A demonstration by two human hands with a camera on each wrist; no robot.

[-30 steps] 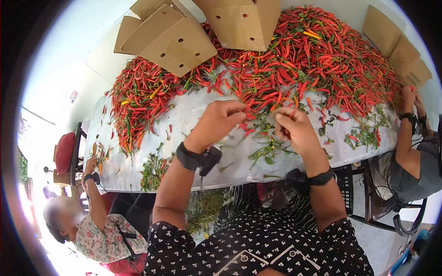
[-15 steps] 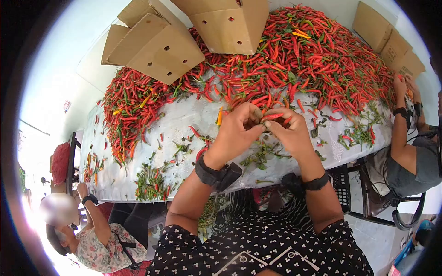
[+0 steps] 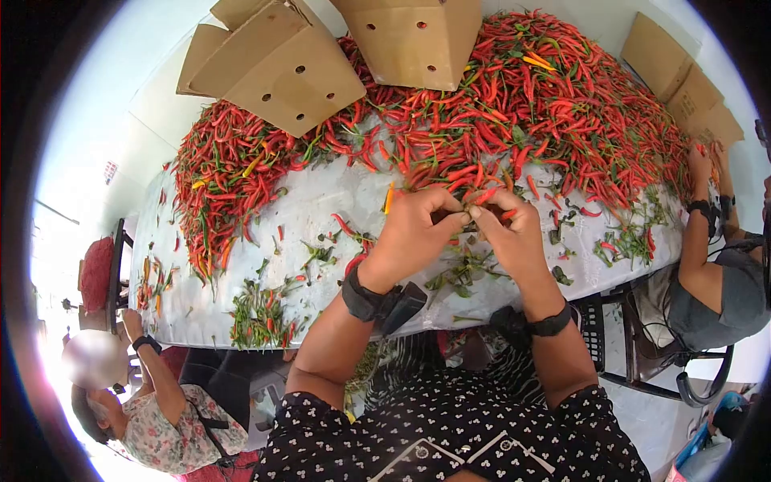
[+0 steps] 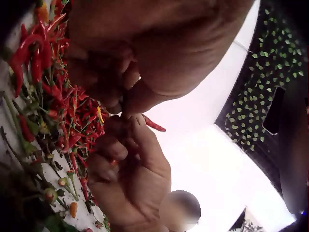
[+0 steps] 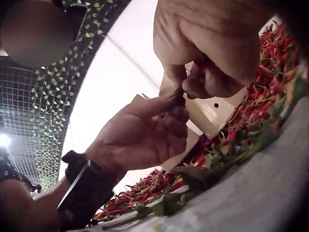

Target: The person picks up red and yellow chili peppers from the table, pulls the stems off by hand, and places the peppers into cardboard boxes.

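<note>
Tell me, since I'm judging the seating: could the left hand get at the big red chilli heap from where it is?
Probably yes: the left hand sits just short of the chilli heap, with only bare table and loose chillies between, though it currently pinches a chilli.

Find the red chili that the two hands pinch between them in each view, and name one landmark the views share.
Head: chili at centre, between left hand and right hand.
Left wrist: centre, its red tip poking out.
Right wrist: hidden between the fingertips.
Shared landmark: chili pile.
</note>
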